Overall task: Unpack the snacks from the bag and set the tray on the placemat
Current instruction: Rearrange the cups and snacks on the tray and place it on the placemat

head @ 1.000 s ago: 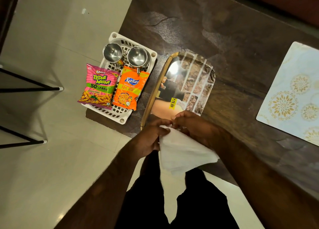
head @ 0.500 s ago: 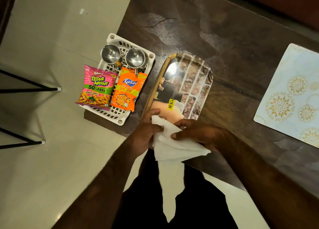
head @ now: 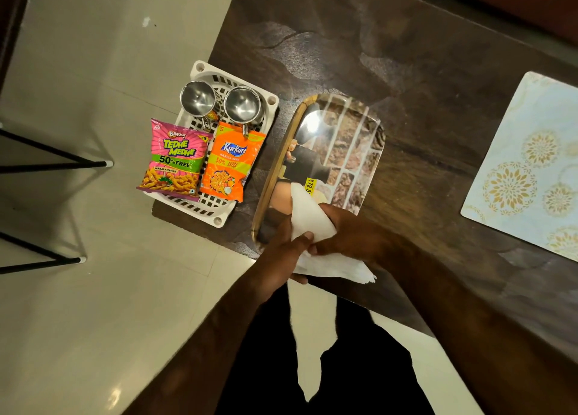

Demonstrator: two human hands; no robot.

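Both the left hand (head: 289,248) and the right hand (head: 347,236) grip the white bag (head: 308,217) over the near end of the tray (head: 344,151), which lies on the table (head: 406,70), well apart from the placemat (head: 531,164), with two snack packs (head: 175,161) in the basket (head: 219,217).

Two snack packets (head: 175,161), two steel cups (head: 198,97)

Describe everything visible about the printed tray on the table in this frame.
The tray is a rounded rectangle with a glossy printed surface showing a brick-wall picture, a golden raised rim along its left edge and a yellow price sticker near its near end. It lies flat on the dark table, right of the white basket and well apart from the placemat. The white bag, held by both hands, covers its near end.
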